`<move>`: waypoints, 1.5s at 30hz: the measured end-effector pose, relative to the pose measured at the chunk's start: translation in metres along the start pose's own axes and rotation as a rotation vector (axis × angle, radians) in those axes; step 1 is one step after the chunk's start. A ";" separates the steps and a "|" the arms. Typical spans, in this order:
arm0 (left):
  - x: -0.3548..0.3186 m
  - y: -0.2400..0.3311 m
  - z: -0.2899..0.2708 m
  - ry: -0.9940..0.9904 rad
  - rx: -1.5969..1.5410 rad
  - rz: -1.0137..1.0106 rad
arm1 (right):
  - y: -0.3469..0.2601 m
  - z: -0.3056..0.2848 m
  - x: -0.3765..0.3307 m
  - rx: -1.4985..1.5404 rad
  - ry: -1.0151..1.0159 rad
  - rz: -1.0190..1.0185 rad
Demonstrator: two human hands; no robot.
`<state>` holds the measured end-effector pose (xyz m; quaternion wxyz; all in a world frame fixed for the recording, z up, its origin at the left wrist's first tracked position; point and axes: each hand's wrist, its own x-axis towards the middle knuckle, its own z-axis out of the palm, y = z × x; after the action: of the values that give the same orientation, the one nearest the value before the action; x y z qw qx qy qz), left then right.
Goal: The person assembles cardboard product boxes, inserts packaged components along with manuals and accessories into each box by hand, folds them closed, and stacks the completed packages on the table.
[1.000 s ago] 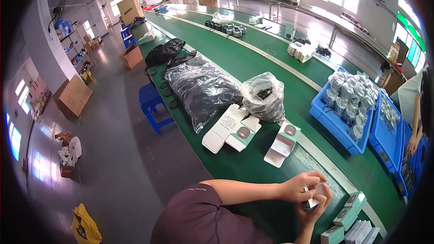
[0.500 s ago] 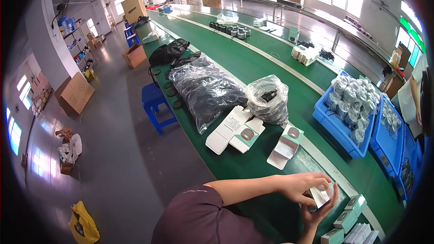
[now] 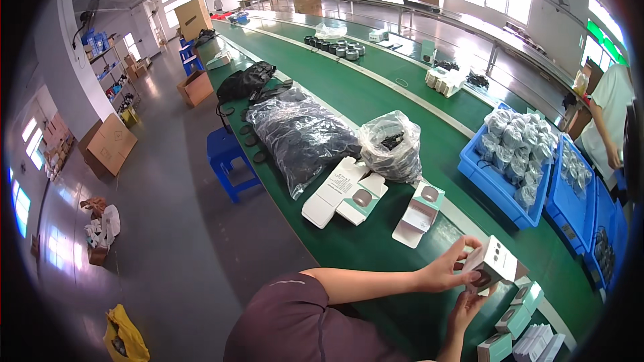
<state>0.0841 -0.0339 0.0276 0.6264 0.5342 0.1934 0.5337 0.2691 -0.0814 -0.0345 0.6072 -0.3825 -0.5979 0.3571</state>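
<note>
"So, what could slip here?"

"The small white carton (image 3: 498, 260), I'd say. It's tilted in both hands, just above the green bench (image 3: 355, 248). The left hand (image 3: 453, 271) has its fingers bent in against it, thumb pressed on the side with the dark round print. Too hard a squeeze could dent that face."

"And the right hand (image 3: 468, 305)?"

"Underneath, apparently propping the base. I can't tell how far its fingers are closed, since the carton covers most of them. If that support is loose, the carton might drop toward the green-and-white boxes (image 3: 514, 320) near it and knock one over."

"Anything else at risk?"

"The open box (image 3: 422, 211) farther up the bench, its flap sticking out. A careless sweep of the left hand could catch that flap, or shove the box into the unfolded carton (image 3: 332, 204) beside it."

"What can't you make out?"

"The carton's far side and underside, and whether anything is in it. A white sliver shows below, by the right hand; it may be a flap, but I can't be sure. The nearest green-and-white box is cut off by the lower edge. In the clear bag (image 3: 399, 161) the dark pieces are too jumbled to identify, and the co-worker (image 3: 607, 117) is partly lost in the dark rim."
</note>
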 end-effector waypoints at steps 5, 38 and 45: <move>-0.002 0.014 -0.002 -0.095 0.195 -0.076 | -0.029 0.011 0.009 0.131 0.222 0.016; -0.026 0.091 -0.121 -0.169 1.741 0.066 | -0.036 0.015 0.017 -0.174 0.118 -0.113; -0.017 0.096 -0.124 -0.116 1.778 0.030 | -0.031 0.013 0.022 -0.197 0.061 -0.167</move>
<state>-0.0673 -0.0054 0.0624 -0.0182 0.8515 0.4969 0.1666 0.2559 -0.0753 0.0029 0.6125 -0.3998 -0.6410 0.2328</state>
